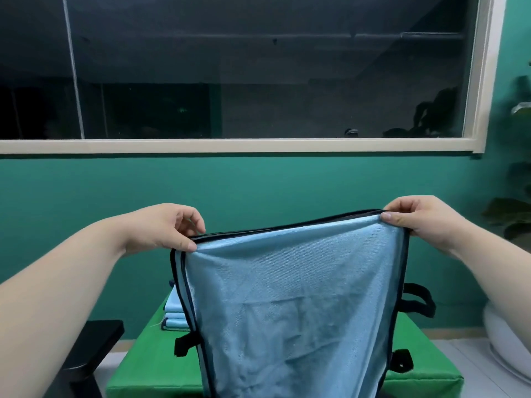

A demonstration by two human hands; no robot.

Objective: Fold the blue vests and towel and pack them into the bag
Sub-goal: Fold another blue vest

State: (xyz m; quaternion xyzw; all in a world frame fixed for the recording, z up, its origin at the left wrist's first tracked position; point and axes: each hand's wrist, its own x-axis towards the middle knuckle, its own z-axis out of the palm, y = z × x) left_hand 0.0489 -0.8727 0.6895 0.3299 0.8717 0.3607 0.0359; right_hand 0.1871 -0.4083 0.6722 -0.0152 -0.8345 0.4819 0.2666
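Head: vest (293, 297) half-hides green table (135, 369), folded stack (173, 311).

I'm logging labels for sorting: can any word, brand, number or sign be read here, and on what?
None: no text shows.
The blue vest, pinched at its top edge by the left hand and right hand, is plain cloth with black trim.
The folded pile, green table and wall carry no lettering.

Vest (293, 297) hangs spread between left hand (163, 228) and right hand (422, 219), screening most of the green worktop (138, 366). Open air above its top edge, back to the wall (258, 182). Folded blue stack (173, 314) occupies the worktop's far left. Black seat (86, 354) crowds the worktop's left side; white rounded object (505, 346) on the floor, right.
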